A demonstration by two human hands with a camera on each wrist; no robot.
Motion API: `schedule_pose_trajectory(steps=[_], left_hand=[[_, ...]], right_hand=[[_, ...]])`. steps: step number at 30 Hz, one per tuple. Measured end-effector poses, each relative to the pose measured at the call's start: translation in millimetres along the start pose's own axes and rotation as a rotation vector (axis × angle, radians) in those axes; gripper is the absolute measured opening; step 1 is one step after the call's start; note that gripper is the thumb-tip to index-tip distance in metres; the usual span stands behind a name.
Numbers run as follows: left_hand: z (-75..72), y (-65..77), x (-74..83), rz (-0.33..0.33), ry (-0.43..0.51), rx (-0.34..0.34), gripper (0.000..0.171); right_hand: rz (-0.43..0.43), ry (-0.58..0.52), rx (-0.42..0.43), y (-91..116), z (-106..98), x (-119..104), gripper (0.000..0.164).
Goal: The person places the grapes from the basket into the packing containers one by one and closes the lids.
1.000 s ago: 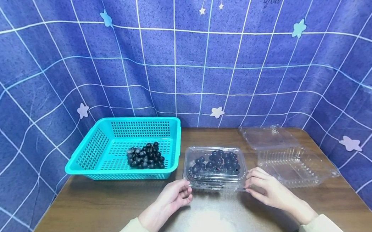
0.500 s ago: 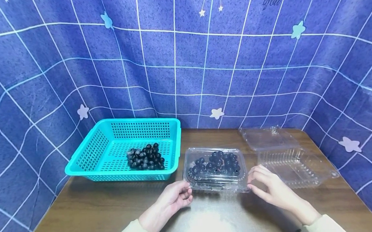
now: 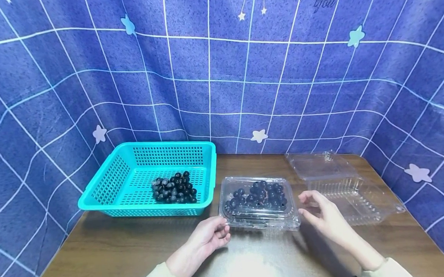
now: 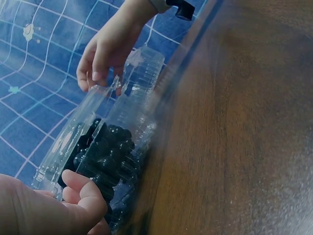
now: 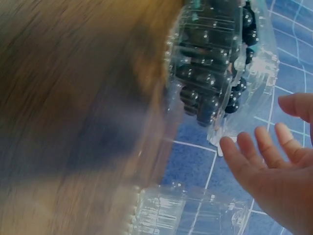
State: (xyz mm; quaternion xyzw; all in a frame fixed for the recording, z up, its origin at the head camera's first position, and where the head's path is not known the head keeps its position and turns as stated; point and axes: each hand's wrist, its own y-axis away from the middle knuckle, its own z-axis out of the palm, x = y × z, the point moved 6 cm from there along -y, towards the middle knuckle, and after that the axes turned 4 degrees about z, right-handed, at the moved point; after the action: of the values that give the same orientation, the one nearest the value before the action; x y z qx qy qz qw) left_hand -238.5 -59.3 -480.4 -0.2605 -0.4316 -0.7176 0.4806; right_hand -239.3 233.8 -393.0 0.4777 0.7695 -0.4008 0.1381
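The left hand, fingers curled, pinches the near left corner of the box; the box lies ahead and to the right of it. The right hand holds nothing: fingers loosely bent, thumb apart, just clear of the right end. The long axis of the box runs crosswise from hand to hand; the left hand is nearer, in contact. Grapes sit inside. The spare box lies just beyond the right hand
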Motion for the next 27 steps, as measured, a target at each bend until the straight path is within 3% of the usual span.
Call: schedule_pose_trajectory(steps=[5, 11, 15, 18, 22, 27], left_hand=[[0.4, 0.6, 0.8, -0.005, 0.004, 0.001, 0.009], [2.0, 1.0, 1.7, -0.002, 0.025, -0.001, 0.009], [2.4, 1.3, 1.3, -0.001, 0.039, 0.005, 0.011], [2.2, 1.4, 1.0, -0.001, 0.045, 0.009, 0.012], [2.1, 1.4, 1.2, 0.002, 0.043, 0.006, 0.012], [2.6, 2.0, 2.2, 0.009, 0.023, -0.006, 0.01]], right_hand=[[0.226, -0.07, -0.064, 0.5, 2.4, 7.2, 0.036], [0.559, -0.435, -0.262, 8.9, 18.8, 27.4, 0.049], [0.61, -0.658, -0.398, 16.5, 30.0, 31.1, 0.06], [0.601, -0.807, -0.472, 21.2, 36.0, 29.0, 0.062], [0.624, -0.93, -0.485, 24.4, 41.3, 28.8, 0.048], [0.67, -0.977, -0.478, 27.0, 45.7, 30.4, 0.036]])
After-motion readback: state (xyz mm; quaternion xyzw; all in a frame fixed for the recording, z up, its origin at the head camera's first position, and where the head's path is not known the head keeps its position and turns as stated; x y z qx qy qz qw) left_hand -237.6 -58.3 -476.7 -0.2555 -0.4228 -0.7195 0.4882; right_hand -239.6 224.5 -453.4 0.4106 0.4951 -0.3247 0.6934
